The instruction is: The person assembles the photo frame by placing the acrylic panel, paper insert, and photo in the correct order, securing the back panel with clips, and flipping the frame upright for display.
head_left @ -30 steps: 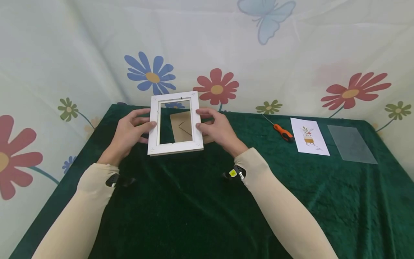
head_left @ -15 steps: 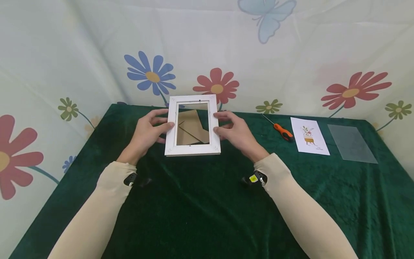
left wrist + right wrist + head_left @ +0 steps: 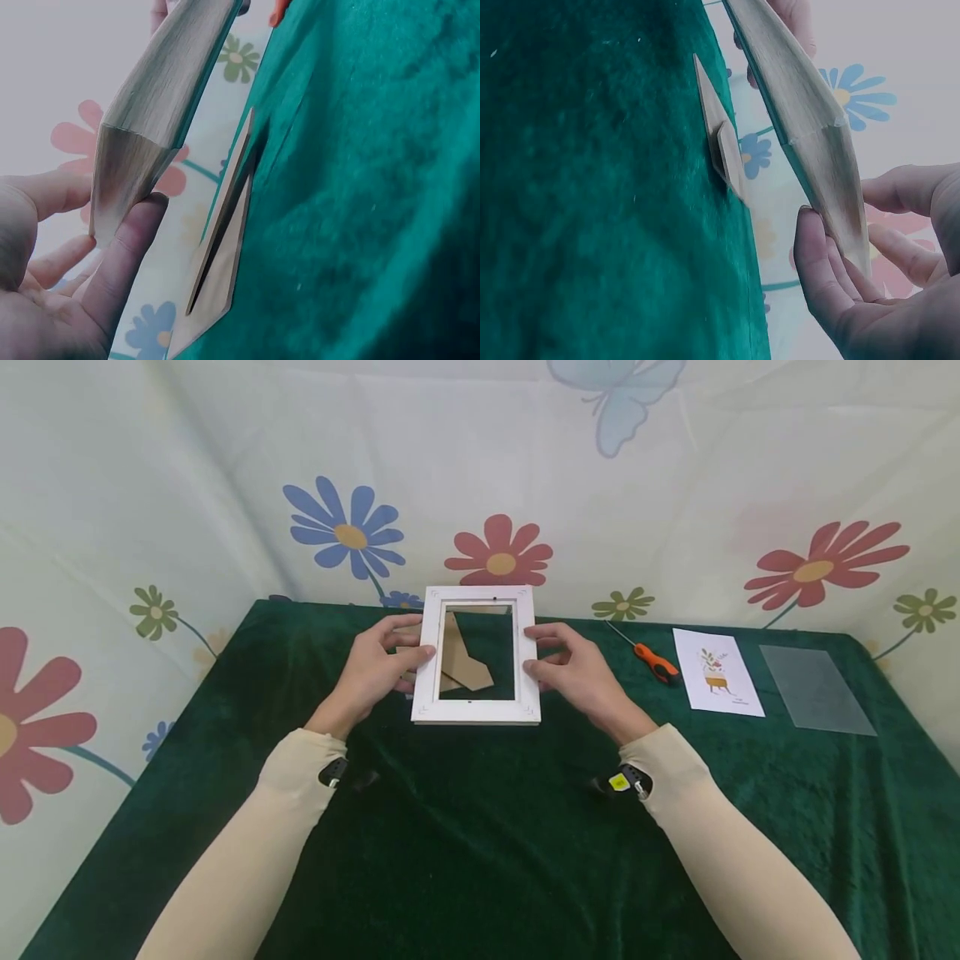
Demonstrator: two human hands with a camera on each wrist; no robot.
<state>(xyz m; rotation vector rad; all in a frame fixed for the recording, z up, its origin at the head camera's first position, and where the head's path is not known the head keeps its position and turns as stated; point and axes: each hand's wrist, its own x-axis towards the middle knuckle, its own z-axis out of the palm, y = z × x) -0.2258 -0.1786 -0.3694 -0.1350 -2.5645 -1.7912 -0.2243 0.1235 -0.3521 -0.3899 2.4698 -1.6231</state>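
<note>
A white picture frame point(image 3: 476, 713) is held up, tilted, off the green cloth point(image 3: 480, 843), its opening see-through with no pane or picture in it. The left hand point(image 3: 375, 668) pinches its left side and the right hand point(image 3: 577, 672) its right side, each with the thumb on the near face and fingers behind.

The wrist views show pale, wood-like edges, so it is probably stiff and fairly light, smooth but not very slippery; the corner joints look the likeliest weak spots. The middles of the two side bars, where the hands are, seem the best hold, keeping it level and the opening free.

Behind the frame, partly seen through it, a tan backing board point(image 3: 467, 672) lies on the cloth, a narrow flap angled up from it. Well to the right are an orange-handled screwdriver point(image 3: 657, 664), a white card point(image 3: 718, 681) with a plant print, and a clear sheet point(image 3: 817, 691), before a flowered backdrop point(image 3: 600, 510).
</note>
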